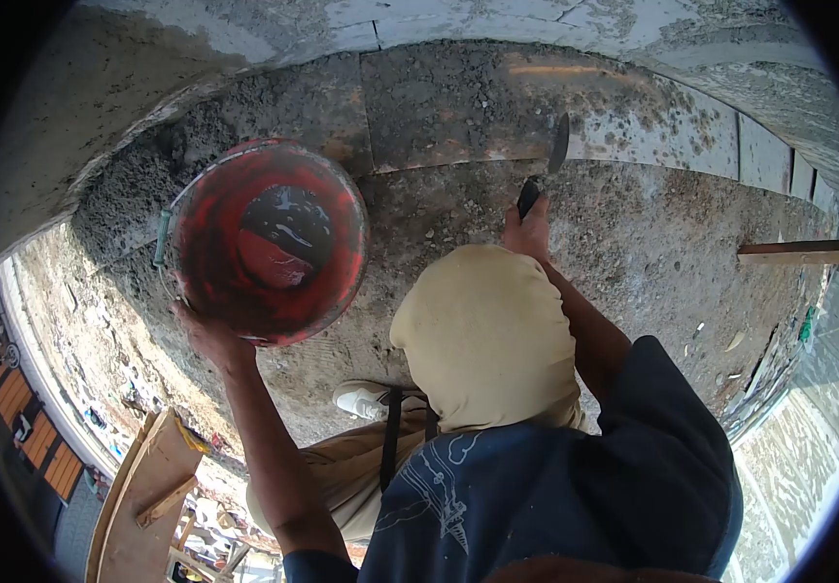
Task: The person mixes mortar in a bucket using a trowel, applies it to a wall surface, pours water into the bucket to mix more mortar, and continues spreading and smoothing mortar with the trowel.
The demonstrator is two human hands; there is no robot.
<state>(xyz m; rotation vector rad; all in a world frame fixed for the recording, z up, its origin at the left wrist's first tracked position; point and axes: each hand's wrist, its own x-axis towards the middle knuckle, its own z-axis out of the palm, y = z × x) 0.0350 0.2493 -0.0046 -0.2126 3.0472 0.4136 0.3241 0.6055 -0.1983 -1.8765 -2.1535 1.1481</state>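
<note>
Farthest left, outward of the left hand (213,338), orange slatted panels (45,437) show beyond a pale curb, and a wooden piece (162,486) with a short crossbar stands below them, nearer the person's body. The left hand has its fingers at the near edge of a red bucket (327,311), seemingly gripping the rim, though the full grasp is hidden. The bucket sits just ahead of that hand, its inside smeared dark, with dark, shiny liquid (288,219) at the bottom; its wire handle, with a green grip (163,238), hangs over the outer side. Beyond the bucket from the left hand, a heap of grey, wet-looking material (128,199) lies against the wall (79,107). Between the two hands are a white shoe (361,399) on the dirt ground (439,209) and a rounded beige shape (487,335), apparently a bent knee. The right hand (528,231), just past it, is closed around the black handle of a trowel (559,146), whose blade points away from the hand, over the near edge of a row of flat boards (652,126) spattered with grey grit. Well to the right of this hand, a wooden bar (798,254) juts in, with a green scrap (808,325) below it.
</note>
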